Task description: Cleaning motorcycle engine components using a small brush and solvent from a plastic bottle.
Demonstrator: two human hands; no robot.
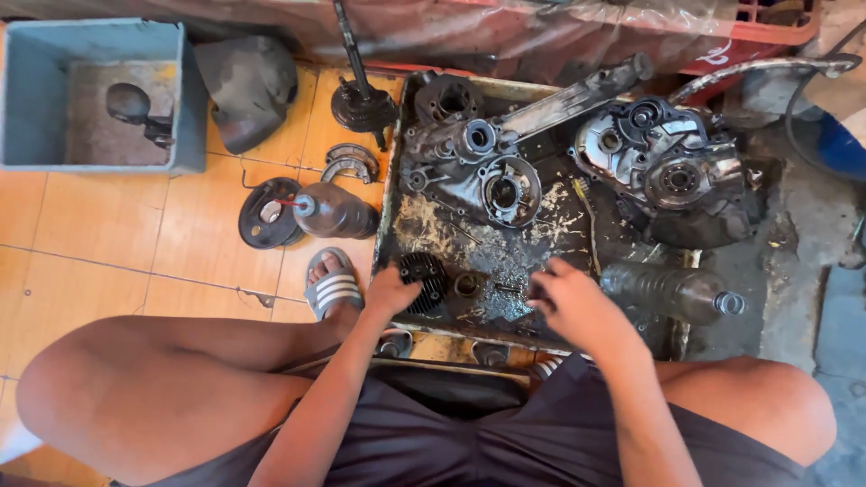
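Oily hands (390,290) (564,302) low over tray (390,216)

Your head camera caught even, soft daylight with no hard shadows; the orange tiled floor (108,234) was the brightest area and looked slightly washed. The greasy black metal tray (397,180) sat darker, its oily bottom giving small wet glints. Weak glare showed on the clear plastic bottle (672,290). Your right hand (573,302) was a little motion-blurred, the left hand (388,293) sharper. The wide lens bent the frame's edges, and your knees were soft.
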